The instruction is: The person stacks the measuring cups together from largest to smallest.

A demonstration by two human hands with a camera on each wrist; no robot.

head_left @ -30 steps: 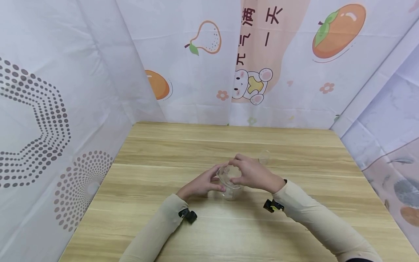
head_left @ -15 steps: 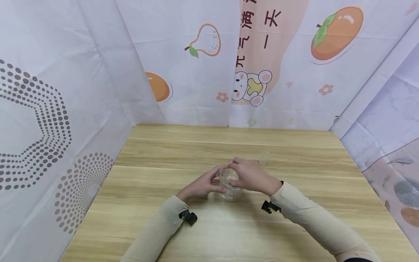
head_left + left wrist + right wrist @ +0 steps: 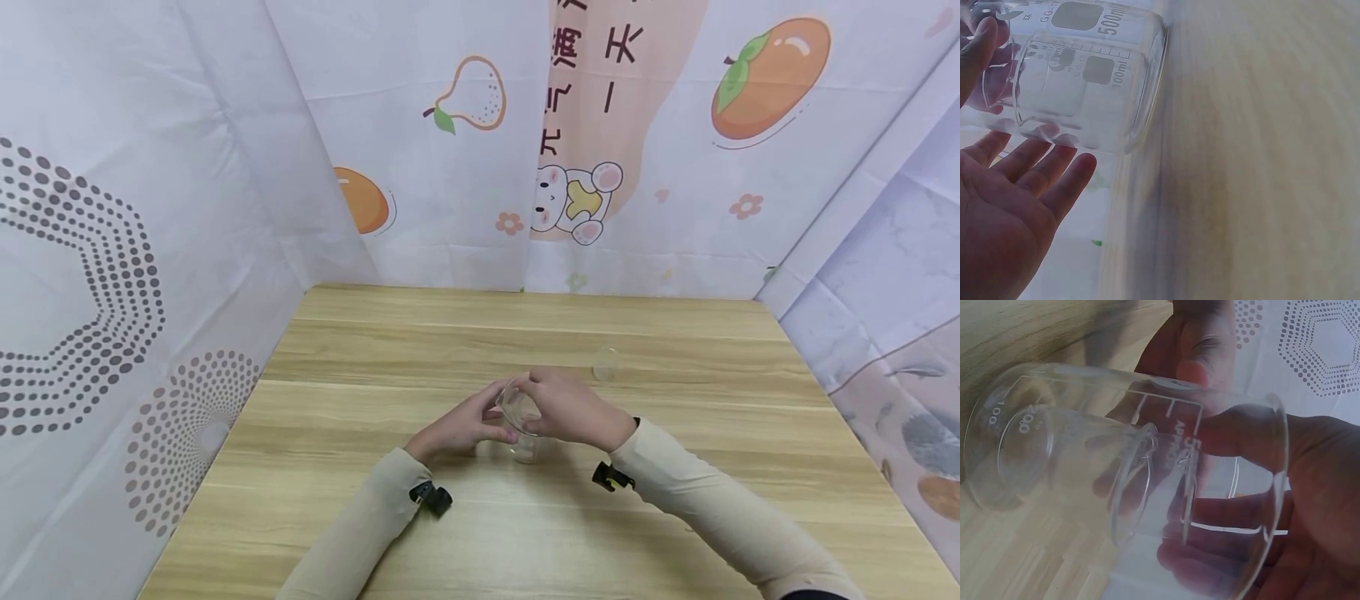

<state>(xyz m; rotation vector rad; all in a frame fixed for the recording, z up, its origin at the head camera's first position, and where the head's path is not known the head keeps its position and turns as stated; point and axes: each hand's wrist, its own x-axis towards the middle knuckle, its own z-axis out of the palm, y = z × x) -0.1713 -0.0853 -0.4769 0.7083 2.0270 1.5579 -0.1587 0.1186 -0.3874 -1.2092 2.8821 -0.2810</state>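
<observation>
My left hand point(image 3: 468, 421) grips a large clear glass beaker point(image 3: 1147, 75) marked 500ml, thumb on one side and fingers along the other. Inside it sits a smaller beaker point(image 3: 1116, 106) marked 100ml, its base toward the large one's bottom. My right hand point(image 3: 573, 408) reaches into the large beaker's mouth. In the right wrist view, thumb and fingers sit around the thin rim of a still smaller glass beaker point(image 3: 1190, 494), which overlaps the 100ml one. Glass edges overlap there, and the right fingertips show only through the glass.
A clear, round glass piece point(image 3: 606, 364) lies on the wooden table point(image 3: 375, 342), beyond my right hand. Printed fabric curtains point(image 3: 450, 200) close off the back and both sides of the table. Each wrist carries a small black camera on a strap.
My right hand has shifted slightly left and down at the large beaker's mouth. The left hand and the large beaker stay almost in place; the view has tilted slightly.
</observation>
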